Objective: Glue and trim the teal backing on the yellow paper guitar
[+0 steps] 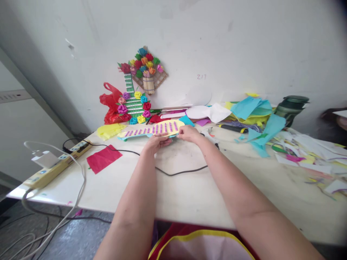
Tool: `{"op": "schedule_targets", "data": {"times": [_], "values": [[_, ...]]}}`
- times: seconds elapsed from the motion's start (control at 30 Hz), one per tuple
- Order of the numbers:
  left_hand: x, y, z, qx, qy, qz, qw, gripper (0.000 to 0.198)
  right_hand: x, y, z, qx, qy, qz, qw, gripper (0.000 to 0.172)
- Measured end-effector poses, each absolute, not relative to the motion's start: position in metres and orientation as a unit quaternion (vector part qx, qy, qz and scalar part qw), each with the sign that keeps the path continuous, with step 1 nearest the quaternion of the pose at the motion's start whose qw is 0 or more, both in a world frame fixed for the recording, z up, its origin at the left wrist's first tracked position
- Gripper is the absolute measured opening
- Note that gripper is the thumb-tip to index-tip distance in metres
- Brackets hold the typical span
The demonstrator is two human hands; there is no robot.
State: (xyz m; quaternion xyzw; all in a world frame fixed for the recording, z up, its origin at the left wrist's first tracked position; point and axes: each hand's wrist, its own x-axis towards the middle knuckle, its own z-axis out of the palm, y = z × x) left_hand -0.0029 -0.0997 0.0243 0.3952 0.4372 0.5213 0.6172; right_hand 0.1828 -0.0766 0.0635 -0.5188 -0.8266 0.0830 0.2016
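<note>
A yellow paper craft piece (141,131) with rows of purple-and-white strips lies lengthwise near the back of the table, narrow at the left and rounded at the right. Light blue paper shows along its lower edge. My left hand (158,142) holds the front edge near the middle, thumb on top and the other fingers low against it. At the rounded right end, the fingers of my right hand (189,134) are pinched together on the edge. What exactly lies between those fingertips is hidden.
Behind stand a green strip craft (130,92) with paper flowers and a red bag (110,104). Left are red crepe paper (104,159) and a power strip (56,168). A black cable (173,174) crosses the table. Right lie a utility knife (233,128), paper scraps and a green bottle (290,108).
</note>
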Motion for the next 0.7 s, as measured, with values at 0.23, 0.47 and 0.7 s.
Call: {"op": "schedule_targets", "data": {"times": [0.23,0.47,0.7], "values": [[-0.006,-0.097,0.027,0.366,0.439,0.517,0.637,0.024,0.188,-0.078,0.071,-0.529,-0.795,0.206,0.213,0.021],[-0.003,-0.097,0.034,0.374,0.431,0.531,0.626,0.013,0.168,-0.093,0.070,-0.470,-0.702,0.403,0.351,0.006],[0.001,-0.099,0.041,0.380,0.428,0.537,0.620,0.014,0.160,-0.094,0.063,-0.457,-0.605,0.512,0.404,0.006]]}}
